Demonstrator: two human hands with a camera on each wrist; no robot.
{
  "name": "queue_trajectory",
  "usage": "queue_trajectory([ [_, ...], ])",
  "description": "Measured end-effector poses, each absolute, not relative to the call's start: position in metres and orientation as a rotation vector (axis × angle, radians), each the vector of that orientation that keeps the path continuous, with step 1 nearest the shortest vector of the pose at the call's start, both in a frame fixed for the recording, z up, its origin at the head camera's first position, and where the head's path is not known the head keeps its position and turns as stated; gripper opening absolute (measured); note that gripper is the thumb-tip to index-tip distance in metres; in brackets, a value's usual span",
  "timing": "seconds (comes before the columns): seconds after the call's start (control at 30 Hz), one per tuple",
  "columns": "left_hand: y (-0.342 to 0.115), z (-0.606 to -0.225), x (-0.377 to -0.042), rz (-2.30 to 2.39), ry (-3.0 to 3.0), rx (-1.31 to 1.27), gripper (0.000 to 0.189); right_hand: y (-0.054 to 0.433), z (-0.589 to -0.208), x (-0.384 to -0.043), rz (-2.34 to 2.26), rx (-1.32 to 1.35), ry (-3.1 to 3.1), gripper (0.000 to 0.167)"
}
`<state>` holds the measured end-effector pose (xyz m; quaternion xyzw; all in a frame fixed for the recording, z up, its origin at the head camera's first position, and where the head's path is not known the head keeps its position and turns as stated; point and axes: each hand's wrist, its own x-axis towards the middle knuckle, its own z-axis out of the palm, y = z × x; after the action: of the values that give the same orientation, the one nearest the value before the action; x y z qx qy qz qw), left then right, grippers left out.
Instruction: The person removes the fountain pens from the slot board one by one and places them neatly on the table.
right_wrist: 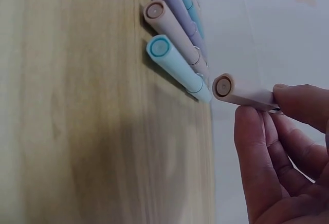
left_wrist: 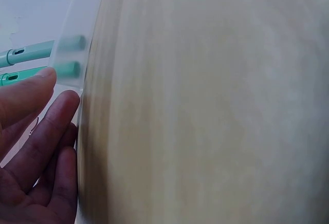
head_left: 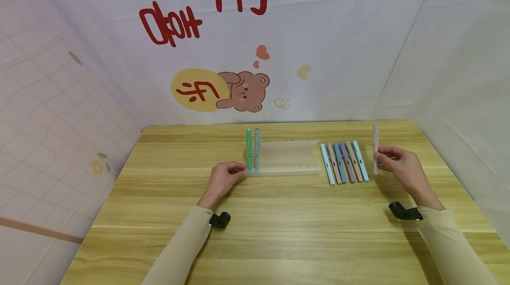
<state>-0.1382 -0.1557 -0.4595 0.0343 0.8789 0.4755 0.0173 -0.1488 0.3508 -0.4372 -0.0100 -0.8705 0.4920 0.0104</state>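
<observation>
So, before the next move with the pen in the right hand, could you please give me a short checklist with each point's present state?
1. Pale pink pen pinched by the right hand: ok.
2. Held pen over the tray: not ok; it is right of the row of six pens.
3. Room in the tray: ok, to the right of the green pen and grey-blue pen.
4. Left hand at the tray's near-left corner: ok.
5. Tray gripped firmly there: cannot tell.
</observation>
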Motion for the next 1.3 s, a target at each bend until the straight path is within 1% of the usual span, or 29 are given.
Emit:
queue_trajectory([
  [0.77, -0.156, -0.459, -0.139, 1.461, 2.735, 0.106, 0.015, 0.353, -0.44, -0.155, 1.481, -0.041, -2.911, 0.051],
  [1.1, -0.157, -0.458, -0.139, 1.468, 2.726, 0.103, 0.014, 0.355, -0.441, -0.16, 1.349, -0.059, -3.006, 0.054],
  [1.3, -0.157, -0.458, -0.139, 1.472, 2.727, 0.107, 0.014, 0.355, -0.444, -0.162, 1.373, -0.032, -2.995, 0.052],
])
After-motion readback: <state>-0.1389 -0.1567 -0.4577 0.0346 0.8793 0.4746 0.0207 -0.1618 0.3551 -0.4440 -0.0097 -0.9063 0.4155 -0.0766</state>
